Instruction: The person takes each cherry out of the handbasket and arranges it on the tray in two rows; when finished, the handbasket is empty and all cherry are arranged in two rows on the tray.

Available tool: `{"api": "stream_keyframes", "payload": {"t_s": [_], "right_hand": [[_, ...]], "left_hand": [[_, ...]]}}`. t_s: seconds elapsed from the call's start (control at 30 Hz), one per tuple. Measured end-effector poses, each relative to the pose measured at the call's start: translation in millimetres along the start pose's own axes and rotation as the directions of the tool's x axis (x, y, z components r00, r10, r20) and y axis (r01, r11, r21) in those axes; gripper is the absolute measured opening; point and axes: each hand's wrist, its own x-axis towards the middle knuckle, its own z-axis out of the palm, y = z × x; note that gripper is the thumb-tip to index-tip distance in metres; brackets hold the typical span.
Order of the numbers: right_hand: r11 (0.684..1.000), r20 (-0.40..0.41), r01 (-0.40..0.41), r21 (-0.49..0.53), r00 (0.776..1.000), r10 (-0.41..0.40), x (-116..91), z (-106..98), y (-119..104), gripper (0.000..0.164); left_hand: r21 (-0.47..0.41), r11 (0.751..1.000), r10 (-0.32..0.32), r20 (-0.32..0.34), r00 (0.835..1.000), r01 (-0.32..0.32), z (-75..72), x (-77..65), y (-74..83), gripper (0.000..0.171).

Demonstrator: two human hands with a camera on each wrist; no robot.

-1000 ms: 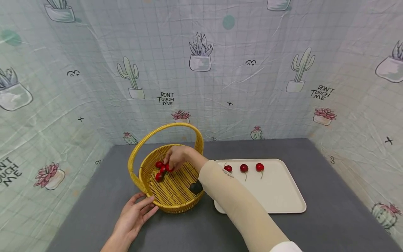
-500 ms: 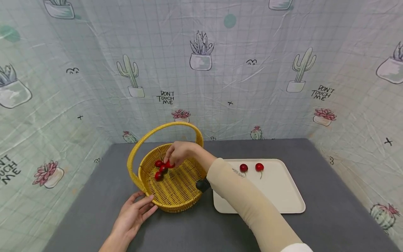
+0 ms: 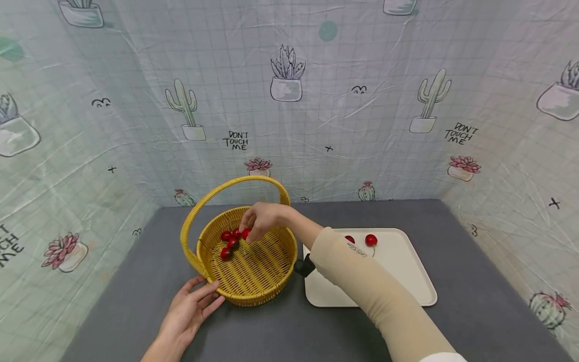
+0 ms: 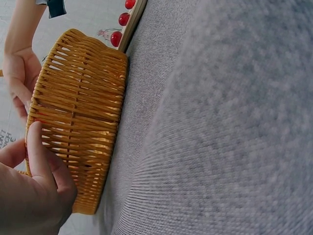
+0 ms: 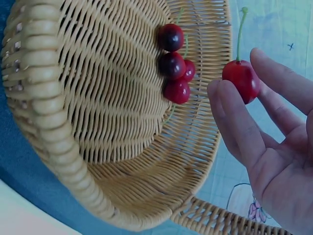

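Note:
My right hand (image 3: 262, 221) is inside the yellow wicker basket (image 3: 251, 299), above its floor. Between thumb and fingers it pinches a red cherry (image 5: 242, 81), whose green stem points away from the hand. Several other cherries (image 3: 232, 243) lie together on the basket's floor at the left; some look dark red in the right wrist view. My left hand (image 3: 187, 309) grips the basket's near left rim, with fingers (image 4: 41, 156) against the woven outer wall and the thumb at the rim.
A cream tray (image 3: 402, 281) stands right of the basket, partly hidden by my right sleeve (image 3: 357, 271). Cherries (image 4: 124, 19) lie in a row near its far edge. The basket's tall handle (image 3: 235, 182) arches over it. A patterned cloth (image 3: 325, 100) hangs behind the grey table (image 3: 280, 332).
My right hand has risen slightly and moved a little right, taking one cherry up from the group in the basket. The right forearm has shifted right over the tray. The left hand stays at the rim.

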Motion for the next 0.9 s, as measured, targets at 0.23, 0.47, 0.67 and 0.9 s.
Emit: {"api": "stream_keyframes", "payload": {"t_s": [0.23,0.47,0.67,0.9], "right_hand": [[0.999,0.027,0.03,-0.014,0.999,-0.03,-10,0,-1,0.034],[0.993,0.047,0.074,-0.096,0.996,-0.07,-20,-1,4,0.024],[0.987,0.056,0.11,-0.117,0.993,-0.104,-33,-3,9,0.024],[0.978,0.056,0.141,-0.153,0.989,-0.134,-51,-2,15,0.026]], "left_hand": [[-0.003,1.0,0.0,0.0,1.0,0.0,0.8,0.7,0.1,0.04],[-0.018,1.0,-0.004,0.004,1.0,0.004,1.3,0.1,-0.2,0.04],[-0.011,1.0,-0.001,0.003,1.0,0.001,1.5,-0.5,-0.3,0.041],[-0.008,1.0,-0.001,-0.002,1.0,0.001,1.4,-0.9,-1.8,0.037]]}}
